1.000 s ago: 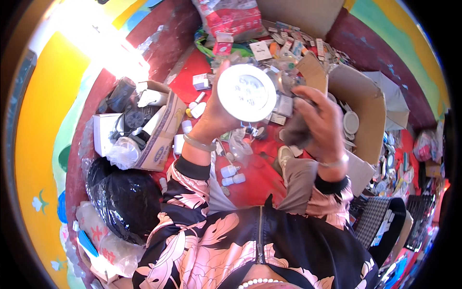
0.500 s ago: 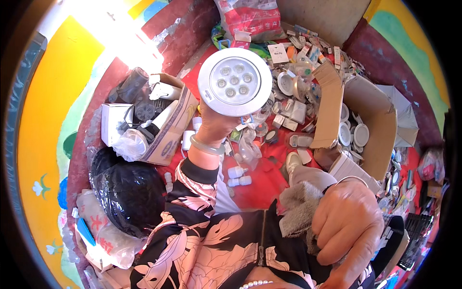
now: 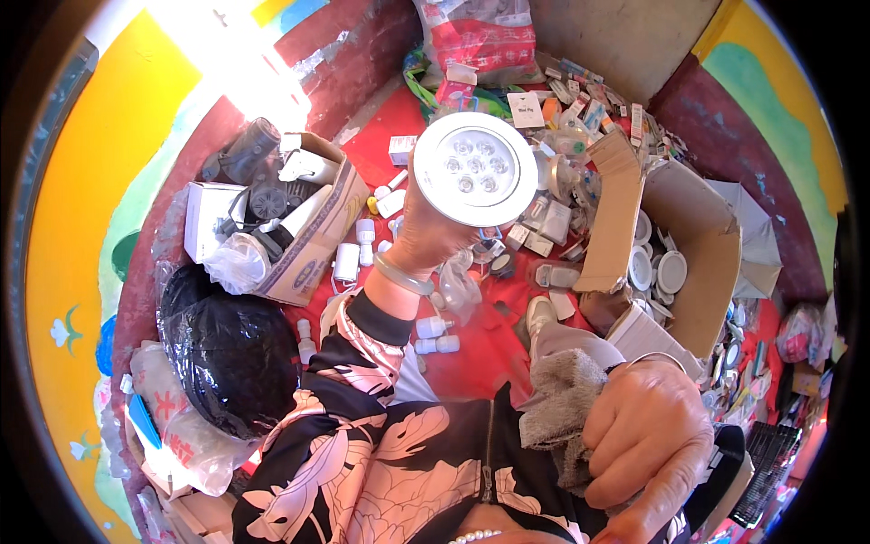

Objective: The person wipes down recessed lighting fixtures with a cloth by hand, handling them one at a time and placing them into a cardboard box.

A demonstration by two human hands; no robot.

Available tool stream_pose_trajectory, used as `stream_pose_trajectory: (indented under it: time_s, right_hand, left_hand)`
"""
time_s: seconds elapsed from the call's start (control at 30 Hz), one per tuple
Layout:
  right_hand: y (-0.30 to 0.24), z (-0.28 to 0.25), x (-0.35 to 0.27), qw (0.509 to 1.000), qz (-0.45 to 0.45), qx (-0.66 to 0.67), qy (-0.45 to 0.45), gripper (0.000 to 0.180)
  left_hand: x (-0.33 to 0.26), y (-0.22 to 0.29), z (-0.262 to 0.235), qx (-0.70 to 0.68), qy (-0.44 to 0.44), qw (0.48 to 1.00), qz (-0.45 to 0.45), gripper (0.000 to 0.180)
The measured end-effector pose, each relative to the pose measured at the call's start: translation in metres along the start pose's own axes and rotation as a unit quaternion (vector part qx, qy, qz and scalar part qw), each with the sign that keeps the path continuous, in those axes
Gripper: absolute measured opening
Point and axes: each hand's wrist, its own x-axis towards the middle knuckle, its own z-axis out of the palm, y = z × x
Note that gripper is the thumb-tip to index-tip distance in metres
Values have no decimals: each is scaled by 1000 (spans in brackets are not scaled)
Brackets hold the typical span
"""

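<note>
A round white LED downlight [image 3: 475, 170], with several small lenses in its face, is held up in front of me. My left hand [image 3: 424, 233] grips it from behind and below, most of the fingers hidden by the fixture. A blue-tinted clip pokes out at its lower edge. Low on the right, my right hand [image 3: 648, 433] is closed around a grey towelling cloth [image 3: 564, 408], which hangs out on its left side, near my knee. On the red floor sheet below the left arm lie small white bulb-like pieces [image 3: 437, 345].
An open cardboard box [image 3: 696, 213] holding white round lights stands right. Left is a box [image 3: 313, 258] of dark and white fixtures, beside a black plastic bag [image 3: 231, 358]. Small cartons [image 3: 580, 113] and loose parts pile up at the back, near a red-and-white sack [image 3: 480, 45].
My left hand has moved the downlight to the right and slightly down, turning its face a little. The right hand and cloth have barely shifted.
</note>
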Motion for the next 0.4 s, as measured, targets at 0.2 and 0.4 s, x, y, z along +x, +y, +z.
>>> stream_pose_trajectory:
  time_s: [0.2, 0.4]
  right_hand:
    - [-8, -12, -9, 999, 10, 16, -38, 24]
    - [3, -31, -45, 818, 52, 81, 567, 33]
  left_hand:
    - [-4, -11, -8, 57, 13, 998, 10, 96]
    - [1, -12, 4, 186, -24, 974, 124, 88]
